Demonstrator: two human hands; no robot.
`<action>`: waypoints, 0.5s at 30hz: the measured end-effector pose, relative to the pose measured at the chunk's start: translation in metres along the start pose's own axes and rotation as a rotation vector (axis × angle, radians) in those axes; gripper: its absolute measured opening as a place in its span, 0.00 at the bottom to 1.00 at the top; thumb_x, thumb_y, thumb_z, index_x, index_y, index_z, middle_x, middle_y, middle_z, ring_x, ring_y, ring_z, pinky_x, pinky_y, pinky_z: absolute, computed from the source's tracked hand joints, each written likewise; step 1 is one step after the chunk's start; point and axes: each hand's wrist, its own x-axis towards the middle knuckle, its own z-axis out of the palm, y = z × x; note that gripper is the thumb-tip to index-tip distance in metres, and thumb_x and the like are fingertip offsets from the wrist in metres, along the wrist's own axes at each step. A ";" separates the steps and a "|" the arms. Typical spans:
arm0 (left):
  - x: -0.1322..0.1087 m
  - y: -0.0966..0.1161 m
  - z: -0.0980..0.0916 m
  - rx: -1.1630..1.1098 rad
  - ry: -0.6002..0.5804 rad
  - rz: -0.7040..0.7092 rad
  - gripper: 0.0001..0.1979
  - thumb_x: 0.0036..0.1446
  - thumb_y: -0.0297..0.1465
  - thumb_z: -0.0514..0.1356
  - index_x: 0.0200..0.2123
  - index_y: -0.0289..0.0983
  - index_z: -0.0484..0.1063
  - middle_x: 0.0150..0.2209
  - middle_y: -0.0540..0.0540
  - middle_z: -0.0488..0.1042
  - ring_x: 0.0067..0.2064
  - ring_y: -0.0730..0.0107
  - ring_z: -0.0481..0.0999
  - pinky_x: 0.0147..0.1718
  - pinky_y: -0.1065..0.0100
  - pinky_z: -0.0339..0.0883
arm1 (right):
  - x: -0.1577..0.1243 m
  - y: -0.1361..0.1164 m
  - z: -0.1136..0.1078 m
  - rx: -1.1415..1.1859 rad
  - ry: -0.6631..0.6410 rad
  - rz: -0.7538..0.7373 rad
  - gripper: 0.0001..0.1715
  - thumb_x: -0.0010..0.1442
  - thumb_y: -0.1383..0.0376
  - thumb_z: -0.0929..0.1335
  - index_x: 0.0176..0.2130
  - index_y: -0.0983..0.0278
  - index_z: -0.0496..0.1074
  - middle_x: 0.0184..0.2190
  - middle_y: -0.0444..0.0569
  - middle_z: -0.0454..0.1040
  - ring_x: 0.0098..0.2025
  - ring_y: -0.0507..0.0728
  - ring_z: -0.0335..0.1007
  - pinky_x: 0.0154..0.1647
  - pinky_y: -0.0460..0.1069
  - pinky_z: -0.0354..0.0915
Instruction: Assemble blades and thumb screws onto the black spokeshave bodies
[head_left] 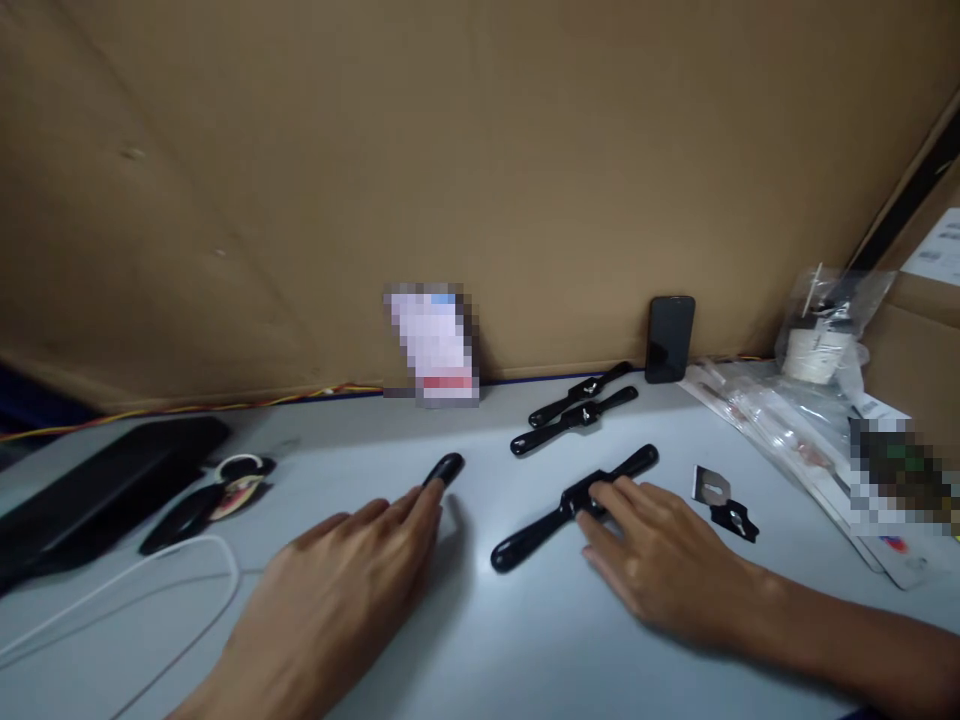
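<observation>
My left hand [352,560] is low over the left part of the table, fingers closed around a black spokeshave [448,468]. Only one rounded handle end pokes out past the fingertips; the rest is hidden under the hand. My right hand [660,555] grips the middle of another black spokeshave [529,540], which lies slantwise on the table with both handles showing. Beyond it two more spokeshaves, a nearer one [544,434] and a farther one [559,405], lie side by side. Right of my right hand are a metal blade [710,486] and a small black cap plate [736,521].
A dark phone [670,340] and a blurred-out screen [439,345] lean against the cardboard back wall. Plastic-wrapped packages [787,440] and a bagged white roll [814,350] are at right. A black case [112,480], keys [187,515] and a white cable [217,540] lie left.
</observation>
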 end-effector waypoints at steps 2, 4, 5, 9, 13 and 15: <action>-0.002 0.006 -0.001 0.152 -0.032 0.031 0.17 0.68 0.24 0.48 0.41 0.38 0.78 0.26 0.46 0.80 0.23 0.60 0.80 0.18 0.68 0.64 | 0.003 0.008 0.003 -0.056 -0.027 0.086 0.18 0.74 0.66 0.66 0.55 0.75 0.79 0.53 0.69 0.80 0.52 0.71 0.81 0.47 0.61 0.80; -0.004 0.012 0.000 0.159 -0.028 0.092 0.17 0.70 0.26 0.49 0.40 0.38 0.78 0.26 0.46 0.80 0.23 0.60 0.81 0.18 0.68 0.66 | 0.005 0.018 0.006 -0.062 -0.081 0.151 0.21 0.74 0.64 0.67 0.58 0.77 0.77 0.57 0.72 0.78 0.55 0.73 0.79 0.51 0.64 0.79; -0.004 0.014 0.001 0.145 -0.008 0.126 0.17 0.71 0.26 0.49 0.41 0.37 0.79 0.27 0.45 0.81 0.23 0.59 0.82 0.18 0.67 0.68 | 0.005 0.023 0.008 -0.034 -0.114 0.176 0.24 0.75 0.62 0.67 0.61 0.77 0.75 0.60 0.74 0.76 0.59 0.75 0.77 0.54 0.65 0.78; -0.005 0.025 0.009 0.035 0.110 0.302 0.21 0.75 0.28 0.46 0.48 0.34 0.81 0.39 0.39 0.87 0.31 0.56 0.87 0.25 0.62 0.81 | 0.006 0.043 0.010 0.203 -0.203 0.181 0.37 0.74 0.54 0.68 0.71 0.75 0.63 0.73 0.73 0.60 0.74 0.73 0.61 0.69 0.67 0.68; -0.009 0.036 0.012 -0.187 0.108 0.404 0.20 0.76 0.34 0.50 0.64 0.40 0.73 0.60 0.41 0.80 0.54 0.54 0.85 0.47 0.58 0.85 | 0.012 0.063 -0.007 0.223 -0.093 0.283 0.32 0.77 0.60 0.65 0.73 0.70 0.60 0.75 0.67 0.58 0.77 0.68 0.55 0.72 0.65 0.63; -0.013 0.038 0.013 -0.288 0.104 0.361 0.23 0.76 0.35 0.50 0.71 0.46 0.65 0.69 0.44 0.72 0.64 0.54 0.78 0.54 0.58 0.82 | 0.017 0.073 -0.024 0.107 -0.060 0.443 0.23 0.77 0.65 0.63 0.66 0.68 0.69 0.69 0.64 0.69 0.71 0.67 0.65 0.67 0.62 0.66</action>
